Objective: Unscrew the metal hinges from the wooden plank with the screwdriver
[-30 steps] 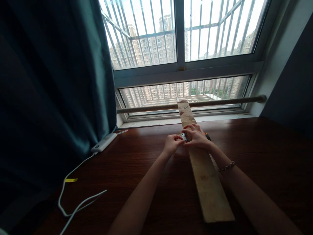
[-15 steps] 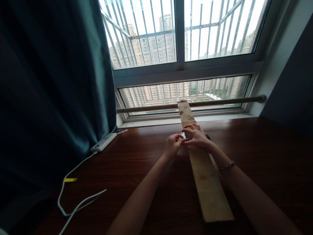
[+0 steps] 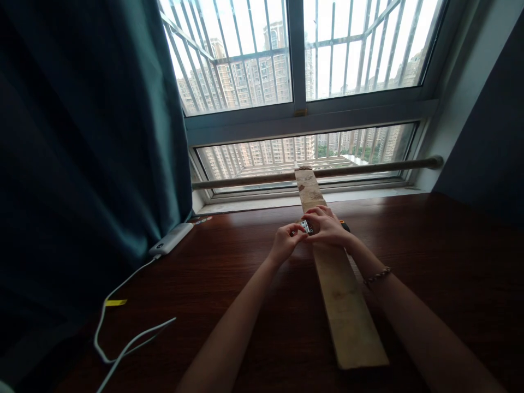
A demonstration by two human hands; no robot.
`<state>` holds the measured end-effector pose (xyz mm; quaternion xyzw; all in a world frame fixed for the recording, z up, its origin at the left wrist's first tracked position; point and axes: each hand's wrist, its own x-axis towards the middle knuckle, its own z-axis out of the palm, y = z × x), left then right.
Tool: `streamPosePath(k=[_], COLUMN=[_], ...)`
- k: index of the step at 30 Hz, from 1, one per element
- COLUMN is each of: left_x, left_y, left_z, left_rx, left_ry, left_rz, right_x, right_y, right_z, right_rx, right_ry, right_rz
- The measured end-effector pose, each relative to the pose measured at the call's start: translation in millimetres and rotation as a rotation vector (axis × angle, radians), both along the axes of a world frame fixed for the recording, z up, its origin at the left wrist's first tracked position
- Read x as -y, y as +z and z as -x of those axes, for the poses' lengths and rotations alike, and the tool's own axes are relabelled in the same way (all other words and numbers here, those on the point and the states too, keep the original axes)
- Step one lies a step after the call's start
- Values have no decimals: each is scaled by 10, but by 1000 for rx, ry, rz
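Observation:
A long pale wooden plank (image 3: 341, 297) lies lengthwise on the dark wooden table (image 3: 229, 273), its far end propped on the rail at the window. Both my hands meet over the plank's left edge about midway along it. My left hand (image 3: 286, 242) pinches a small silvery metal piece (image 3: 305, 227), perhaps a hinge. My right hand (image 3: 328, 226) curls over the same piece from the right, fingers closed on it. A bead bracelet (image 3: 377, 277) circles my right wrist. Something dark with an orange tip (image 3: 344, 225) shows just behind my right hand.
A white power bank (image 3: 171, 238) lies at the table's left back, its white cable (image 3: 123, 333) trailing toward the front with a yellow tag. A dark teal curtain (image 3: 82, 136) hangs at left. A wooden rail (image 3: 254, 179) runs along the barred window.
The view has shifted slightly. My hands stay at the same spot on the plank, fingers working a little on the metal piece.

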<state>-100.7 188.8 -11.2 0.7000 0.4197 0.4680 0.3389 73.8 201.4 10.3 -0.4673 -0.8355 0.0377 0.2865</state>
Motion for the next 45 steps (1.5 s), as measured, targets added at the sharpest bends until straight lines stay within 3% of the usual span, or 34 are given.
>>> streamPosePath(k=[14,21,26,33,39,45], left_x=[-33,-73,-27,-36,-15,-23], left_y=[-18,-57,-55,-81,-78,-70], left_z=[-20,-26,-8,-28,6,38], left_rx=[116,208,68,154,-49,-156], left_ry=[17,-38,28,2,79,99], left_rz=[82,216,30,121,-62,-123], right_x=[19,29,48,67,105,128], right_y=[-16,-7,19,23,38,95], right_z=[10,27,35,32,47,32], right_rx=[-131,-109,-75,-63,14,74], right_ry=[44,34,37,50,41,94], right_rz=[-10,-24,-19,-28,-48,-38])
